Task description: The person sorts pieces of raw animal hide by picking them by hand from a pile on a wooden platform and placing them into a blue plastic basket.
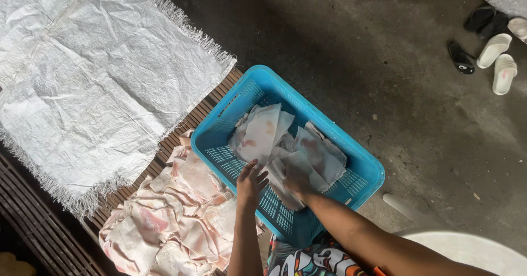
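cloths in basket: a loose heap of white, pink-stained cloth pieces point(285, 150) sat in the blue plastic basket point(365, 169), piled toward the middle and the near side, with the far left corner showing bare mesh floor.

how they'd handle: honestly looked light and floppy, thin fabric that creases and drapes over itself. No stiffness at all, nothing fragile. I'd guess they'd cling to each other a bit, so lifting one would probably drag a neighbour along.

where to grab: best bet seemed a free edge or corner on top of the heap, pinched and peeled off, rather than scooping from underneath.

left hand: the left hand point(251, 181) was just inside the near wall of the basket, fingers point(258, 172) loosely spread and pointing at the heap, tips touching or just short of the nearest cloth. It didn't seem to be gripping anything.

right hand: the right hand point(296, 178) lay pressed into the cloths, palm down. Its fingers were mostly buried under the fabric, so I couldn't really tell whether they were pinching a piece or just resting flat.

basket spot: it rested tilted, partly on the edge of a dark slatted platform point(33, 226) and partly over the concrete floor point(384, 62).

already laid out: more stained cloths point(170, 221) were spread flat on the slats just left of the basket, overlapping each other.

nearby stuff: a big white woven sack point(93, 73) with frayed edges lay beyond them, and a few sandals point(494, 51) sat well apart on the floor.
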